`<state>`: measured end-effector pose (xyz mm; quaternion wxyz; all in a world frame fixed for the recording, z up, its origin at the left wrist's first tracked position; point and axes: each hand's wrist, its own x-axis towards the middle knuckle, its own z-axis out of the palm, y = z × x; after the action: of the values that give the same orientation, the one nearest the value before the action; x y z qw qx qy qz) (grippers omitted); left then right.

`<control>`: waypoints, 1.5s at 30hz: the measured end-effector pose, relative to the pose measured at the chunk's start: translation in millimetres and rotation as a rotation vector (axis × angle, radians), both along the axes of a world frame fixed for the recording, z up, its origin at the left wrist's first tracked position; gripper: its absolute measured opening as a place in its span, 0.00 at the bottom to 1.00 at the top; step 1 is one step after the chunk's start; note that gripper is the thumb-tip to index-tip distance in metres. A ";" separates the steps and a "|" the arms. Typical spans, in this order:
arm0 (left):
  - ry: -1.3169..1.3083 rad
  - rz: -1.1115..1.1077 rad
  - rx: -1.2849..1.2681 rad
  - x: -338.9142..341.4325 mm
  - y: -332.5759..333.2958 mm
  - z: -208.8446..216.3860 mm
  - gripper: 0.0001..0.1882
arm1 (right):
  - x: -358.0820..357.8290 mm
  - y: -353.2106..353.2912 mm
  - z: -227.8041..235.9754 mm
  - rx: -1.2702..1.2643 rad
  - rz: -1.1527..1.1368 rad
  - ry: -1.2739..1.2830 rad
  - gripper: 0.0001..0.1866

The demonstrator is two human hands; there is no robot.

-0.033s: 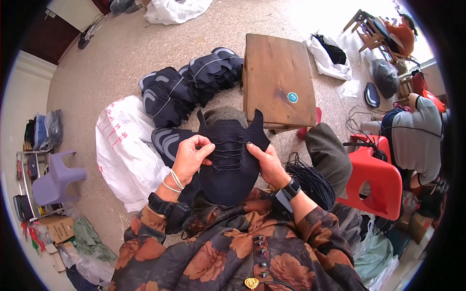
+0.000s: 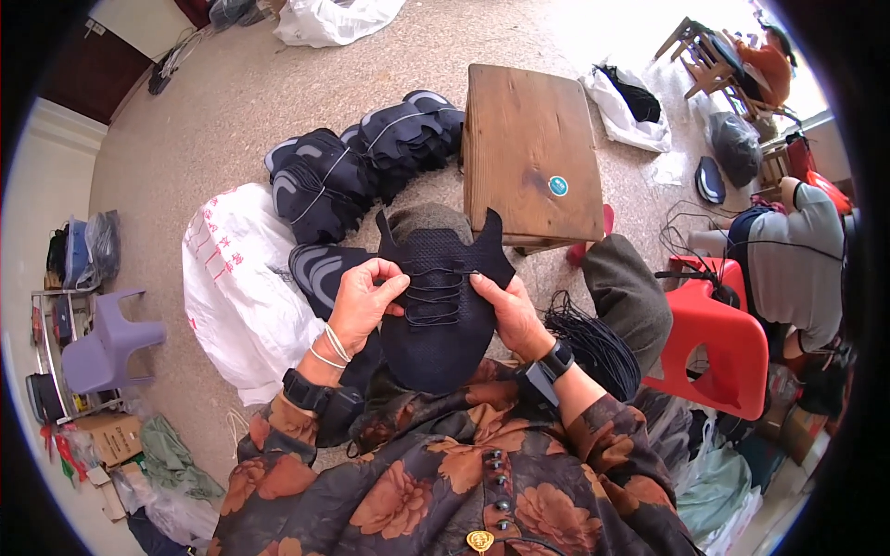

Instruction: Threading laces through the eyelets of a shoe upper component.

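A black knit shoe upper (image 2: 436, 343) lies across my lap, its toe pointing toward me and its two heel flaps spread away. Thin black shoelace (image 2: 434, 298) runs in several rows across its middle. My left hand (image 2: 366, 301) is closed, thumb and forefinger pinched on the lace at the upper's left side. On the right side, my right hand (image 2: 510, 310) grips the upper's edge, thumb on top near the lace end and fingers hidden beneath. A bundle of loose black laces (image 2: 593, 347) rests by my right thigh.
Tied stacks of dark shoe uppers (image 2: 324, 181) lie on the floor ahead, beside a wooden stool (image 2: 528, 139). A white sack (image 2: 246, 296) is at my left, a purple stool (image 2: 107, 338) farther off. A red plastic chair (image 2: 714, 347) and a person in grey (image 2: 793, 269) are at right.
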<state>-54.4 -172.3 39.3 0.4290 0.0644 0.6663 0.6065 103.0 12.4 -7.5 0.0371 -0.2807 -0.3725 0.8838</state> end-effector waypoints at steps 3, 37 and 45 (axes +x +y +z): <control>0.021 -0.009 0.026 2.5 -2.1 -2.1 0.05 | 0.7 -0.1 1.6 -0.002 0.011 -0.010 0.15; 0.380 0.175 -0.174 2.7 -32.1 -32.0 0.34 | 11.5 0.3 13.6 0.057 0.074 0.015 0.15; -0.014 0.016 0.133 10.1 -32.6 -24.0 0.18 | 8.7 -2.0 20.4 0.078 0.099 -0.010 0.16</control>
<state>-44.3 -204.9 15.3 0.4233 0.0832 0.6221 0.6534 111.7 10.4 13.0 0.0023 -0.2650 -0.4201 0.8679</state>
